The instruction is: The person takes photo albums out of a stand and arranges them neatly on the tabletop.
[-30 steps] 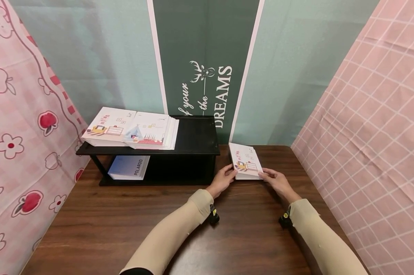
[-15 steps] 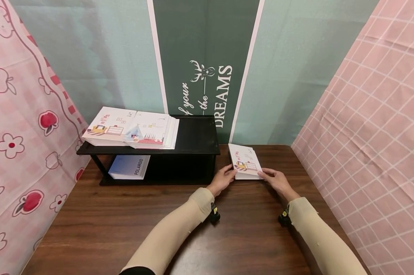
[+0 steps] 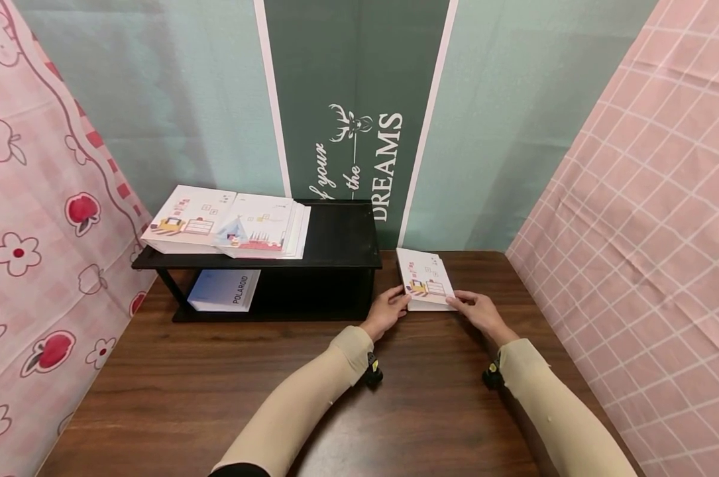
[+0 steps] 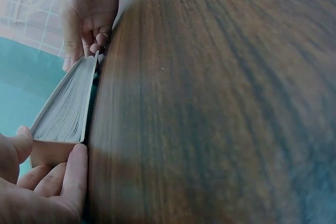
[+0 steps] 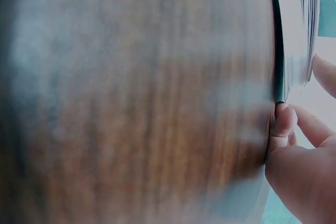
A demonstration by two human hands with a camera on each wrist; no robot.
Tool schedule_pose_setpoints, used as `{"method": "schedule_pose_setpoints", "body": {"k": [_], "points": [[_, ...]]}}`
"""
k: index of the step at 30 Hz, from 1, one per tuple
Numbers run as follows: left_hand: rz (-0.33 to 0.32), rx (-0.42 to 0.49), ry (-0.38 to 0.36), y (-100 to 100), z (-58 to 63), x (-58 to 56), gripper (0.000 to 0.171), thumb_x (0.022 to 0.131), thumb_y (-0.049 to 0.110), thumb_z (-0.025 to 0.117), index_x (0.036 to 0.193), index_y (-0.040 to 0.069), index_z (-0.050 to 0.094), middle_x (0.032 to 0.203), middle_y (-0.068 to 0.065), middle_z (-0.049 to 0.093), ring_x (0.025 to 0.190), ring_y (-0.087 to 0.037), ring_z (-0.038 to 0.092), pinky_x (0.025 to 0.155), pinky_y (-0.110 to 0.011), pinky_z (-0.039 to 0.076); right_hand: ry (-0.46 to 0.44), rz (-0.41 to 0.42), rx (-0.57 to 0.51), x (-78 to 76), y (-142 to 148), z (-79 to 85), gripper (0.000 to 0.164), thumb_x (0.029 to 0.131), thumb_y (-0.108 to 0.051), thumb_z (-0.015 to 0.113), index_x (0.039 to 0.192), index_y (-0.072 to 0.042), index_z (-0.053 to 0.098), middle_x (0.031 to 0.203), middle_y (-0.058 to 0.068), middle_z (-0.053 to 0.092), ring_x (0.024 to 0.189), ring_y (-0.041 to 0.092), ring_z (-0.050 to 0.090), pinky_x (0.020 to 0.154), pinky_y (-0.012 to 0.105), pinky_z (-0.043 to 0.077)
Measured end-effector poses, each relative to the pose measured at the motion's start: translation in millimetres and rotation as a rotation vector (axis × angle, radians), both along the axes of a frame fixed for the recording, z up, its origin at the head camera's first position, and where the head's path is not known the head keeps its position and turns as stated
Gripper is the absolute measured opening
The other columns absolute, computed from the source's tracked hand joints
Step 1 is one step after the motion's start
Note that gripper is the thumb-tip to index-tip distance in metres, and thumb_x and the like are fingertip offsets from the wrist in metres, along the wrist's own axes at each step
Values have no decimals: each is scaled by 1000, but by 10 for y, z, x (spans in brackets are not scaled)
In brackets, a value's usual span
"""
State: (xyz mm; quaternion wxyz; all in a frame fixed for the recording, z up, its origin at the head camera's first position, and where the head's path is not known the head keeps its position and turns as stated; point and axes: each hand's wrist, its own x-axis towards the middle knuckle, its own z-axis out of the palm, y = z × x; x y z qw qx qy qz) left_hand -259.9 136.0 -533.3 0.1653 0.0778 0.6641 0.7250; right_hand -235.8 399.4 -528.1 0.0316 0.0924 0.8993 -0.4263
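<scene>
A thick white book point(image 3: 426, 281) with a yellow vehicle drawn on its cover lies at the back of the table, right of the black shelf. My left hand point(image 3: 386, 311) grips its left near corner. In the left wrist view, the thumb is at the top edge and the fingers point(image 4: 76, 174) are against the spine. At the right near corner, my right hand point(image 3: 481, 313) pinches the book, thumb above and fingertips low by the tabletop. Page edges of the book point(image 4: 65, 103) face the left wrist camera.
The two-tier black shelf point(image 3: 341, 232) stands at the back left. On top sit a similar white book point(image 3: 186, 218) and a pile of white books point(image 3: 258, 225). A blue-and-white POLAROID book point(image 3: 224, 290) lies below. Fabric walls enclose the brown wooden table point(image 3: 216, 377).
The book and both hands stay almost in place. My right hand and forearm have shifted very slightly left.
</scene>
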Motion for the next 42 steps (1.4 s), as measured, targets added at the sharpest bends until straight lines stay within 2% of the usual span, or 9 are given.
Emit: {"method": "schedule_pose_setpoints", "body": {"k": [4,6,12,16,23,33,37,42], "points": [[20,-11,21,3,17,22,50,111,11,62,156,-6,49,146,-30,61,131,-38,65,101,-41,60,17,30,91,-22,-8,0,68,106,-47,68,150,5,58,153,34,53,127,41,55,108,55,47],[30,-19,28,6,21,27,50,111,11,62,156,-6,50,146,-30,61,131,-38,65,101,-41,61,32,49,131,-25,-12,3,67,107,-45,68,148,6,59,150,35,55,122,42,57,107,57,48],[55,-52,61,15,-20,26,49,110,13,63,155,-4,53,144,-28,63,128,-35,67,98,-38,62,92,72,170,-30,-25,-6,58,106,-38,70,143,7,64,137,33,65,108,37,63,94,49,53],[68,-82,70,16,-57,38,48,111,16,63,154,-2,54,144,-26,65,128,-32,68,97,-33,62,109,72,166,-21,-41,-16,56,106,-37,72,141,6,66,133,31,68,107,37,65,93,47,54],[73,-105,84,-12,-58,62,49,111,20,63,155,-1,54,144,-25,65,130,-32,67,99,-33,61,107,78,145,-6,-73,-9,59,106,-38,72,143,7,64,136,33,66,114,41,65,99,54,53],[37,-229,116,-95,24,142,54,111,30,62,156,1,54,149,-21,62,141,-31,59,114,-41,51,117,79,149,1,-67,-18,58,106,-34,72,142,10,62,126,30,70,109,38,67,95,48,54],[15,-213,110,-128,50,169,53,112,29,62,156,1,54,150,-22,62,142,-32,58,115,-42,50,121,80,150,36,-81,-13,58,106,-32,72,141,12,61,122,28,70,109,37,67,94,45,54],[-5,-190,115,-164,100,210,50,110,25,63,153,1,57,148,-21,64,140,-32,59,115,-43,50,132,56,129,85,-107,6,58,105,-29,73,141,15,59,124,30,70,113,40,68,98,49,55]]}}
